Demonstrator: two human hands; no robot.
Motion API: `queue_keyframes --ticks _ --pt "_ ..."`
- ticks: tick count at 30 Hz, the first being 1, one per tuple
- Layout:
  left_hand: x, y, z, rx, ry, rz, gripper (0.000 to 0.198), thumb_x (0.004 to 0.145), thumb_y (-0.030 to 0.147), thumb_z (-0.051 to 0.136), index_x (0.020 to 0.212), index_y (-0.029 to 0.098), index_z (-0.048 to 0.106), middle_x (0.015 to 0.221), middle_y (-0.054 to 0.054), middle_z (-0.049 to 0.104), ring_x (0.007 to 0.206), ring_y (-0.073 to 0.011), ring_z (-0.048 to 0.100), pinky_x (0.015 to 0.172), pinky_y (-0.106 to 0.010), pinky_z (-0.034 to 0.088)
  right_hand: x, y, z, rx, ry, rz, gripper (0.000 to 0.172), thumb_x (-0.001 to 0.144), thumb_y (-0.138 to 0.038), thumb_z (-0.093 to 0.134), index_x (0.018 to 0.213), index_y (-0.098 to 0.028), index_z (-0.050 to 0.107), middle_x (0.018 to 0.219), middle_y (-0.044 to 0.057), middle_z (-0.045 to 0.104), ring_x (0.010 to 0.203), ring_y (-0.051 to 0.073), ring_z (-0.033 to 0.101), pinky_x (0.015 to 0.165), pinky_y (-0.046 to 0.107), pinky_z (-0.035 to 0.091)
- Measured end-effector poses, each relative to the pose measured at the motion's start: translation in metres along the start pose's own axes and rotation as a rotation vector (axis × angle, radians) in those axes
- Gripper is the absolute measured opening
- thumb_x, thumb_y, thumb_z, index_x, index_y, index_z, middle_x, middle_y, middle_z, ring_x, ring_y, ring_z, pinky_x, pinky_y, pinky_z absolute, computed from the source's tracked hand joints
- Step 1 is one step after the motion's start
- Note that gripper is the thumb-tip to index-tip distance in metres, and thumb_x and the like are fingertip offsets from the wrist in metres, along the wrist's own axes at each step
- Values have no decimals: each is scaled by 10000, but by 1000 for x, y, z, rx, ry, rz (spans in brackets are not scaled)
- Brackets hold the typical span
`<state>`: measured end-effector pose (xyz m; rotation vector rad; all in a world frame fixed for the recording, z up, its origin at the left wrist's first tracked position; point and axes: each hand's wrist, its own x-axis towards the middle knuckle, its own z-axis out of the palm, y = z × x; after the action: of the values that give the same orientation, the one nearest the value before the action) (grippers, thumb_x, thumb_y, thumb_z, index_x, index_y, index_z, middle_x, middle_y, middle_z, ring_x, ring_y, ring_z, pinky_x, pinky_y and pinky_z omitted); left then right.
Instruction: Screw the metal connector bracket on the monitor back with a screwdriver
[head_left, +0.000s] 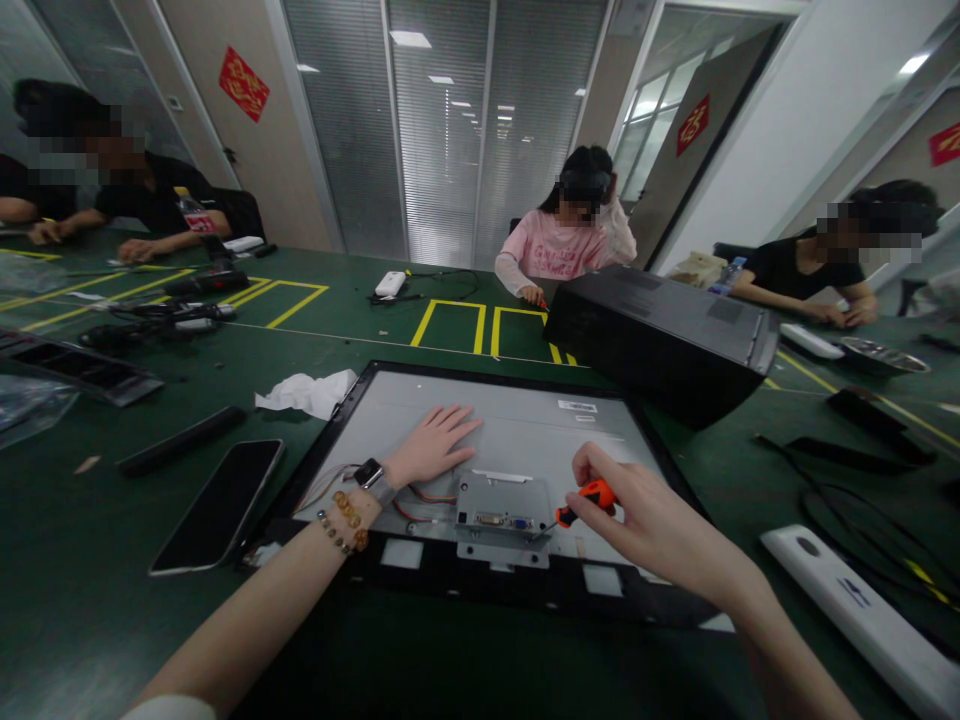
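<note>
A flat display panel (517,410) with a black frame lies back side up on the green table. My left hand (433,443) rests flat on its grey metal back, fingers spread. In my right hand (637,505) is a screwdriver (598,494) with an orange and black handle, gripped between thumb and fingers. Its thin shaft slants down to the left, and the tip is at the lower right edge of a metal connector box (502,505). A blue and a white port show on that box. Thin coloured wires (420,505) run from its left side. Whether the tip sits in a screw cannot be made out.
A smartphone (219,508), a black bar (181,440) and a crumpled tissue (307,393) lie left of the panel. Behind it to the right stands a large black casing (664,335). A white bar-shaped device (855,610) is at right. Several people sit around the table.
</note>
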<state>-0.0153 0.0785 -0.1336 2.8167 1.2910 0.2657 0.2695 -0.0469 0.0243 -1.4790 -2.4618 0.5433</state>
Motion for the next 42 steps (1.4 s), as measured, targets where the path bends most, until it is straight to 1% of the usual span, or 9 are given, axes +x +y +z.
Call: queue_keyframes --ticks 3,12,16,18,23,27,32,37,42 --pt "0 0 0 -2 -3 -4 545 1022 565 313 1480 276 377 1577 -58 303 1439 -270 274 1154 -456 210 -1 2 1 -3 9 -4 175 996 -372 403 892 -236 443 719 10 629 656 208 595 626 321 417" --pt "0 -1 2 10 7 0 538 1023 560 317 1484 285 363 1575 -51 308 1434 -260 283 1154 -442 200 0 3 1 -36 6 -3 23 916 -217 450 898 -231 454 746 18 632 675 207 590 638 320 421" --pt "0 -2 3 10 16 2 531 1025 558 320 1485 295 356 1576 -48 306 1437 -253 278 1158 -437 191 0 2 1 -55 1 4 46 886 -191 452 913 -227 441 770 28 633 696 216 590 658 333 425" --pt "0 -1 3 10 11 2 530 1025 554 326 1485 292 357 1578 -51 302 1439 -255 275 1157 -436 195 0 2 1 -58 5 0 21 910 -213 441 898 -230 436 753 22 626 684 212 589 647 326 419" --pt "0 0 0 14 8 1 531 1023 556 326 1484 293 358 1577 -50 305 1437 -257 281 1157 -437 194 1 6 4 -64 40 -9 145 973 -336 439 870 -235 453 692 9 615 629 207 592 605 306 397" --pt "0 0 0 16 0 -3 527 1024 549 333 1486 296 354 1578 -47 304 1441 -253 275 1159 -432 192 1 6 4 -76 17 18 119 974 -311 419 887 -238 455 681 10 615 630 216 597 607 309 403" --pt "0 -1 3 10 14 1 531 1025 561 313 1484 297 355 1577 -49 304 1442 -256 273 1159 -438 188 0 3 2 -31 36 1 67 902 -244 480 864 -245 425 683 -11 593 610 194 574 581 286 393" --pt "0 -1 2 8 8 1 528 1024 557 321 1481 296 358 1579 -51 299 1439 -256 278 1158 -438 187 0 4 2 -29 41 -15 129 829 -183 498 883 -244 397 716 -9 591 627 192 558 608 297 400" --pt "0 0 1 4 5 0 529 1023 557 324 1479 290 365 1572 -58 315 1434 -259 288 1153 -443 197 0 4 3 -50 39 -4 120 904 -270 482 836 -247 385 691 -1 596 600 196 555 576 296 378"
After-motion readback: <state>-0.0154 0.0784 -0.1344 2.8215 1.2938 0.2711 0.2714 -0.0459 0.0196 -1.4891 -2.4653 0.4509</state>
